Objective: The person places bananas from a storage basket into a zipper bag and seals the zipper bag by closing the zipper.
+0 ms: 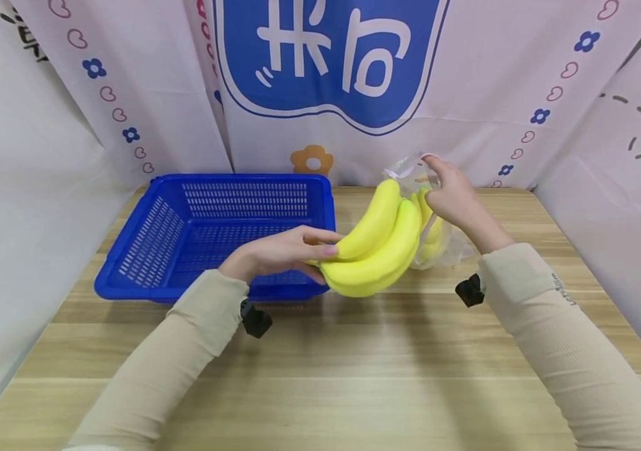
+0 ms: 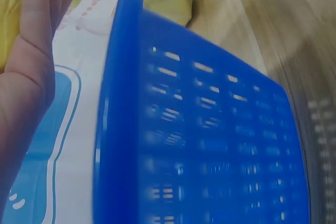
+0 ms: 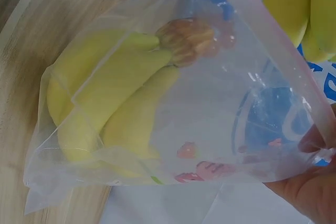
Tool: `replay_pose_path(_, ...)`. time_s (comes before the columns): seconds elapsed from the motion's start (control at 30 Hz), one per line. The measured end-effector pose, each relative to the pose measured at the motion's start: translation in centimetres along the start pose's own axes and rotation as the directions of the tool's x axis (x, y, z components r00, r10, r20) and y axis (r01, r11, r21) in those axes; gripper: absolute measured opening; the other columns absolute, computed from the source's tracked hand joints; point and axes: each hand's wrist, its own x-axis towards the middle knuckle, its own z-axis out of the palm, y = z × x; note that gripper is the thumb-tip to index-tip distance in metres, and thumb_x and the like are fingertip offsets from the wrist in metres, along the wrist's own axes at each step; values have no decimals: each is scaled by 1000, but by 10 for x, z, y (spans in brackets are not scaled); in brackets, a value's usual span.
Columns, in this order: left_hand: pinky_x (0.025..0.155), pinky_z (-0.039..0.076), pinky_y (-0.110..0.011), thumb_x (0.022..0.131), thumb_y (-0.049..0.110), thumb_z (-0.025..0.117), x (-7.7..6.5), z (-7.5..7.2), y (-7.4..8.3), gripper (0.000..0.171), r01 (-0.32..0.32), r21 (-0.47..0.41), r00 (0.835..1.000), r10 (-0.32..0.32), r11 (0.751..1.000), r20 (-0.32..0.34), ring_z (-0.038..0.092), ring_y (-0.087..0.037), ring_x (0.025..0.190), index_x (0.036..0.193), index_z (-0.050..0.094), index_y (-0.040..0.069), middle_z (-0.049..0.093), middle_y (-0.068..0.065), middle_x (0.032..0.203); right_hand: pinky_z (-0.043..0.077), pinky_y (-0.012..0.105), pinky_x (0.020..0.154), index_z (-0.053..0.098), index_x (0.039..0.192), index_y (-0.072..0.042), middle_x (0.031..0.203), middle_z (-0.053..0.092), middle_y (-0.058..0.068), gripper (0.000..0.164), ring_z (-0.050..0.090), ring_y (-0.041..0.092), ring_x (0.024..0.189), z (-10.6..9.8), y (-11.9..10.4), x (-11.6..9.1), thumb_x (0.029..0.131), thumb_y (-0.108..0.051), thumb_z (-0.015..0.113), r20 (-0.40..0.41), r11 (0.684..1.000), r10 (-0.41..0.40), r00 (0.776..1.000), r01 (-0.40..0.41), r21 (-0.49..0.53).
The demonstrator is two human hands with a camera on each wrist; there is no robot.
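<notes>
My left hand (image 1: pixel 281 252) holds a bunch of yellow bananas (image 1: pixel 374 263) at its stem end, over the right edge of the blue basket. The banana tips point right, toward a clear plastic bag (image 3: pixel 226 129). My right hand (image 1: pixel 456 195) pinches that bag by its upper rim, and its mouth is spread apart in the right wrist view. Another bunch of bananas (image 3: pixel 110 93) lies inside the bag, its brownish stem end toward the mouth. In the head view, the bunch in my left hand partly covers the bag.
A blue perforated plastic basket (image 1: pixel 129 292) stands on the wooden table (image 1: pixel 320 388) at the left, under my left forearm. Behind the table hangs a white printed cloth (image 1: pixel 174 62) with a blue emblem. White sheets flank both sides.
</notes>
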Motion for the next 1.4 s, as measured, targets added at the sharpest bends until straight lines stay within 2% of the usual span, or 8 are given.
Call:
replay_pose_path(0.27,86,57,-38,64,70,67,13,5,2,98,27,-36,999,-26,999,24,64,-15,94,136,51,6,64,-3,105,22,55,118,23,150,-1,156,23,23,75,21,42,144,0,1,0,78,4,41,34,999,-2,999,1,35)
replay_pose_path(0.47,90,56,-39,63,71,65,24,3,2,102,-5,-103,1000,3,995,-17,63,-13,94,135,49,1,62,-3,102,23,56,117,23,151,-6,157,22,21,69,25,43,142,0,0,-1,84,0,38,85,996,23,996,-30,87)
replay_pose_path(0.67,88,57,-33,63,72,64,31,1,0,101,-35,-182,997,21,983,-78,62,-12,94,131,48,-2,61,-2,101,21,54,118,29,149,-3,156,26,20,68,25,42,143,-1,0,-2,81,5,33,97,998,2,995,-8,60)
replay_pose_path(0.73,89,56,-32,68,69,62,32,2,-1,96,-40,-196,995,22,980,-93,62,-11,95,132,48,-2,61,-1,102,24,54,117,29,149,-3,156,27,18,71,26,41,143,-1,0,-3,78,7,32,107,998,-1,994,-6,65)
replay_pose_path(0.87,96,53,-36,95,46,51,36,5,1,62,-35,-211,991,7,977,-132,62,-10,97,135,47,-1,61,-1,104,29,53,115,33,148,-6,156,29,15,74,28,40,142,0,-1,-3,76,9,31,131,996,10,991,-21,88)
replay_pose_path(1.0,105,46,-43,103,22,41,41,9,4,41,-37,-262,977,-21,964,-214,62,-9,96,136,47,-2,62,-1,104,29,53,115,38,146,-7,155,31,16,74,28,39,142,0,-3,-3,74,10,32,136,996,11,991,-22,81)
replay_pose_path(1.2,108,41,-45,100,19,49,51,13,10,38,-83,-348,932,-51,934,-360,64,-10,94,134,52,1,62,-5,112,39,45,97,38,145,-4,155,29,17,74,29,39,142,1,-4,-3,74,12,31,135,998,1,991,-10,69)
replay_pose_path(1.4,102,48,-36,99,17,52,59,20,13,38,-82,-366,924,-67,927,-377,64,-11,96,134,53,2,59,-11,124,34,51,111,33,147,-3,156,27,17,73,31,40,141,2,-3,-3,76,12,31,129,998,-14,992,6,58)
